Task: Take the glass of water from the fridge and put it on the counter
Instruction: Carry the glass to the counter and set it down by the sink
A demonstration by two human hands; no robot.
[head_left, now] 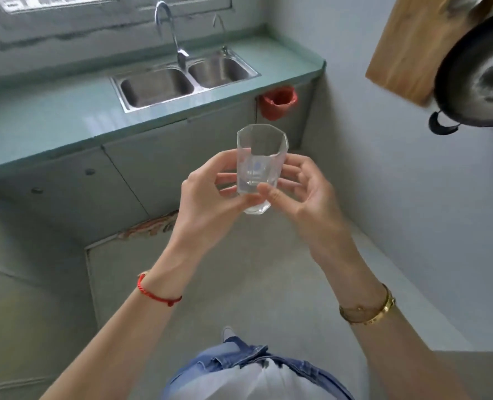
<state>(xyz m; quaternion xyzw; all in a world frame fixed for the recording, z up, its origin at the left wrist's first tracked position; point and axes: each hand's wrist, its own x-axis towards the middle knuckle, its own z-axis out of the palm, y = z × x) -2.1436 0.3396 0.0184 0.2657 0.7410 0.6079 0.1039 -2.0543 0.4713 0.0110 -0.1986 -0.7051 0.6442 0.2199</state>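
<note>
A clear faceted glass with a little water at its bottom is held upright in mid-air, in front of me and above the floor. My left hand grips its lower part from the left, thumb under the base. My right hand touches it from the right, thumb on the front and fingers spread behind. The pale green counter runs across the upper left, beyond the glass. No fridge is in sight.
A steel double sink with a curved tap is set in the counter. A red bin hangs at the counter's right end. A wooden board and a black pan hang on the right wall.
</note>
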